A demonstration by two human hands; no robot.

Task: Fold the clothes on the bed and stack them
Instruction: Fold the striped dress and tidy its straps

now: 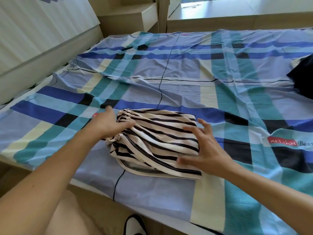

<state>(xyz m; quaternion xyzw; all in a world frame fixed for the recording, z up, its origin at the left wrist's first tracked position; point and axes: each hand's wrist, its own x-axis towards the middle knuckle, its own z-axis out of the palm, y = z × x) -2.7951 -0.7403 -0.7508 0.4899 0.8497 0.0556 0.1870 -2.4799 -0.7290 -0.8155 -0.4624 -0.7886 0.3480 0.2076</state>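
Observation:
A black-and-white striped garment (157, 139) lies folded into a rough bundle near the front edge of the bed (169, 68), which is covered by a blue, teal and cream checked sheet. My left hand (110, 122) rests on the garment's left end by the gathered drawstring, its thumb on the cloth and fingers stretched out over the sheet. My right hand (208, 150) hovers at the garment's right side, fingers spread, thumb touching the lower right fold. A dark garment (303, 77) lies at the bed's right edge, partly cut off by the frame.
A pale headboard (42, 31) and wooden frame run along the left. A wooden nightstand (135, 17) stands at the back, a light desk surface (237, 9) beyond the bed. A black-and-white shoe (134, 225) shows on the floor below.

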